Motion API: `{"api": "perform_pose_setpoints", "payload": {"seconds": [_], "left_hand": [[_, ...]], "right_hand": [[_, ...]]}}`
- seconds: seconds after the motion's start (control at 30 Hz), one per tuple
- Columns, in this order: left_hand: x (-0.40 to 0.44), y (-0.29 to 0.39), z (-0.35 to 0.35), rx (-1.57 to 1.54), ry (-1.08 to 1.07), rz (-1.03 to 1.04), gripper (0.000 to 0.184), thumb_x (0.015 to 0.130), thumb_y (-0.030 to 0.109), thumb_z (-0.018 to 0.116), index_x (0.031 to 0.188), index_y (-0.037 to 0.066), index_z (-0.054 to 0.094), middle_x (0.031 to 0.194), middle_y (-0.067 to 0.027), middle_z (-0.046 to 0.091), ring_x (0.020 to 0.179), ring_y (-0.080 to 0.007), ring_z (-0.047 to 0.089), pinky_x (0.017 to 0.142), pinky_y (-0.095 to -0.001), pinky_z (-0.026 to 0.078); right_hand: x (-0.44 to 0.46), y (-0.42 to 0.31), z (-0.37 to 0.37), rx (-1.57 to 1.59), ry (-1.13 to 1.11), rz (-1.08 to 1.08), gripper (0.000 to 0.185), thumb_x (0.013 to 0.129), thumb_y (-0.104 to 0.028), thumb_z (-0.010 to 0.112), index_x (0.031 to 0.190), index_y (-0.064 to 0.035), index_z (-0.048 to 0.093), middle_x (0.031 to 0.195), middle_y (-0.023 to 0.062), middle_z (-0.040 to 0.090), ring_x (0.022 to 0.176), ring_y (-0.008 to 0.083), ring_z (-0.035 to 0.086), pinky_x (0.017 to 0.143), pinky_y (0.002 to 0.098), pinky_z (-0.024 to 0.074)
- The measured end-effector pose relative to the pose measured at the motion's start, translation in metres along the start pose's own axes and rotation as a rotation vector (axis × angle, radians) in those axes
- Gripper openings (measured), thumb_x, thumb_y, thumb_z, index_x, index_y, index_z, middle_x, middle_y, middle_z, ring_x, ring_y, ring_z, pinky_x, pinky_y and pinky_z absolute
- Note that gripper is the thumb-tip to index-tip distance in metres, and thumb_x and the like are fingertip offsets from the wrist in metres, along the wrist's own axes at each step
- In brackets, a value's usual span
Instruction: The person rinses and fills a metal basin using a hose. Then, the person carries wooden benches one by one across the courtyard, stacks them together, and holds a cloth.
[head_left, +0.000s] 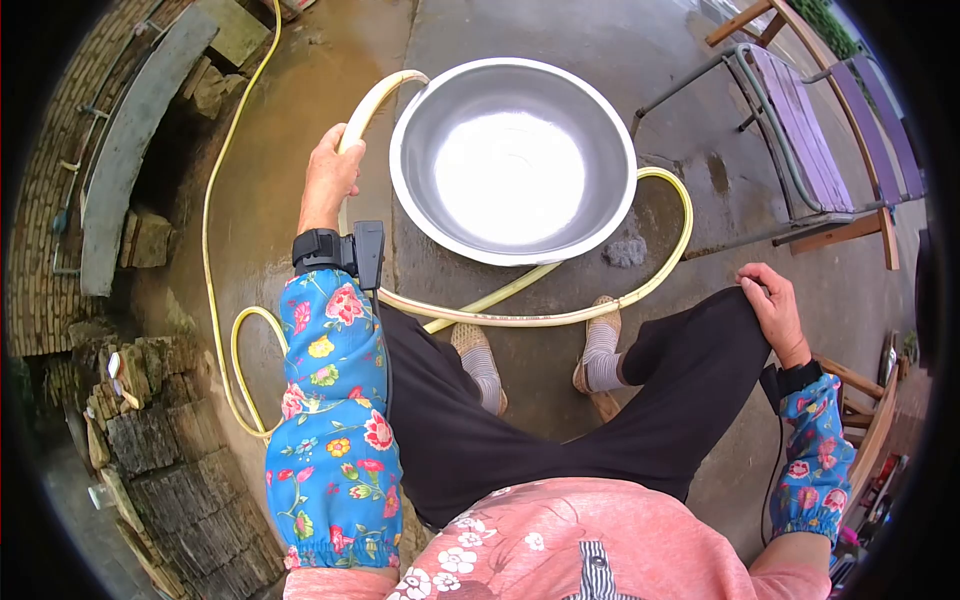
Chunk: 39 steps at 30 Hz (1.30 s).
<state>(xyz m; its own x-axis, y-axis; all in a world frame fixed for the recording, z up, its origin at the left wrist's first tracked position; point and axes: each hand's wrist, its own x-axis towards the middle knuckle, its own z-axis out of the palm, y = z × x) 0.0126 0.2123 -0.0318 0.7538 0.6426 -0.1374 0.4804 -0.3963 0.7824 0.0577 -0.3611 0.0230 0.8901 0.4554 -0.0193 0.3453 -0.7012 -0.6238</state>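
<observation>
Pink shirt (640, 530) foremost, hose (370, 102) is clamped in left hand (332, 172) at metal basin (512, 165); right hand (776, 310) unclenched; steadiness likely needed.

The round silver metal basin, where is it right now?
In the head view, the round silver metal basin sits at upper centre, beyond the tan woven shoes, just right of the left hand gripping the pale yellow hose.

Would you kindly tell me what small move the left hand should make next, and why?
Probably the left hand should ease the end of the hose slightly further over the basin: it grips the hose, whose end appears right at the basin's rim, so any water might miss.
</observation>
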Motion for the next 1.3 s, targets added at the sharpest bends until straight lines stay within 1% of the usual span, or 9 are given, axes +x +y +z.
{"api": "perform_pose_setpoints", "payload": {"seconds": [0.4,0.47,0.5,0.6,0.73,0.8,1.0,1.13,1.3], "left_hand": [[0.006,0.036,0.026,-0.087,0.080,0.132,0.044,0.085,0.020,0.058,0.128,0.011,0.053,0.071,-0.0038,0.057,0.054,-0.0100,0.052,0.049,-0.0278,0.047],[0.011,0.033,0.032,-0.123,0.112,0.152,0.042,0.087,0.021,0.057,0.129,0.012,0.053,0.067,-0.0012,0.053,0.048,-0.0078,0.048,0.045,-0.0236,0.043],[0.018,0.029,0.036,-0.125,0.114,0.154,0.042,0.087,0.021,0.057,0.129,0.012,0.053,0.067,-0.0012,0.053,0.048,-0.0078,0.048,0.045,-0.0236,0.043],[0.035,0.018,0.047,-0.040,0.150,0.267,0.042,0.087,0.020,0.057,0.128,0.012,0.054,0.071,-0.0002,0.053,0.058,-0.0065,0.050,0.048,-0.0238,0.044],[0.034,0.030,0.057,-0.056,0.141,0.334,0.042,0.087,0.020,0.057,0.128,0.012,0.054,0.072,-0.0005,0.054,0.061,-0.0068,0.051,0.049,-0.0239,0.045],[0.030,0.042,0.059,-0.090,0.092,0.233,0.038,0.087,0.022,0.058,0.123,0.011,0.056,0.099,-0.0137,0.066,0.088,-0.0233,0.063,0.078,-0.0349,0.048],[0.023,0.060,0.069,-0.108,0.058,0.198,0.036,0.087,0.022,0.057,0.122,0.013,0.056,0.089,-0.0109,0.064,0.080,-0.0200,0.061,0.073,-0.0344,0.048],[0.027,0.064,0.081,-0.091,0.047,0.224,0.037,0.086,0.021,0.057,0.123,0.013,0.056,0.089,-0.0103,0.064,0.080,-0.0204,0.061,0.073,-0.0345,0.047],[0.022,0.074,0.098,-0.048,-0.002,0.278,0.040,0.086,0.022,0.059,0.125,0.015,0.054,0.093,-0.0108,0.064,0.082,-0.0226,0.061,0.075,-0.0350,0.047]], "right_hand": [[-0.003,0.005,-0.005,-0.013,0.017,0.006,0.013,0.087,-0.008,0.055,0.092,0.0024,0.059,0.084,0.0105,0.064,0.081,0.0185,0.062,0.076,0.0276,0.0471],[-0.004,0.003,-0.005,-0.015,0.015,0.006,0.012,0.087,-0.008,0.055,0.091,0.0024,0.059,0.084,0.0103,0.064,0.081,0.0184,0.062,0.076,0.0275,0.0470],[-0.004,0.004,-0.004,-0.007,0.017,0.011,0.012,0.086,-0.008,0.055,0.091,0.0024,0.059,0.084,0.0103,0.064,0.081,0.0183,0.062,0.076,0.0274,0.0469],[-0.003,0.004,-0.004,0.007,0.021,0.019,0.012,0.086,-0.008,0.055,0.091,0.0023,0.059,0.083,0.0102,0.064,0.081,0.0184,0.062,0.076,0.0273,0.0468],[-0.003,0.002,-0.004,0.025,0.028,0.014,0.013,0.086,-0.008,0.055,0.092,0.0026,0.059,0.083,0.0106,0.063,0.080,0.0189,0.062,0.075,0.0274,0.0468],[-0.002,0.002,-0.005,0.018,0.028,0.025,0.013,0.086,-0.008,0.055,0.092,0.0028,0.059,0.083,0.0107,0.064,0.080,0.0191,0.062,0.075,0.0277,0.0468],[-0.003,0.002,-0.006,0.017,0.021,0.034,0.013,0.086,-0.009,0.055,0.092,0.0028,0.058,0.084,0.0108,0.064,0.081,0.0192,0.062,0.076,0.0283,0.0470],[-0.003,0.005,-0.007,0.016,0.028,0.025,0.013,0.086,-0.009,0.055,0.092,0.0026,0.058,0.084,0.0109,0.064,0.081,0.0189,0.062,0.076,0.0282,0.0470],[-0.004,0.005,-0.007,0.025,0.036,0.034,0.013,0.086,-0.009,0.055,0.091,0.0024,0.058,0.084,0.0106,0.064,0.081,0.0192,0.062,0.076,0.0281,0.0468]]}}
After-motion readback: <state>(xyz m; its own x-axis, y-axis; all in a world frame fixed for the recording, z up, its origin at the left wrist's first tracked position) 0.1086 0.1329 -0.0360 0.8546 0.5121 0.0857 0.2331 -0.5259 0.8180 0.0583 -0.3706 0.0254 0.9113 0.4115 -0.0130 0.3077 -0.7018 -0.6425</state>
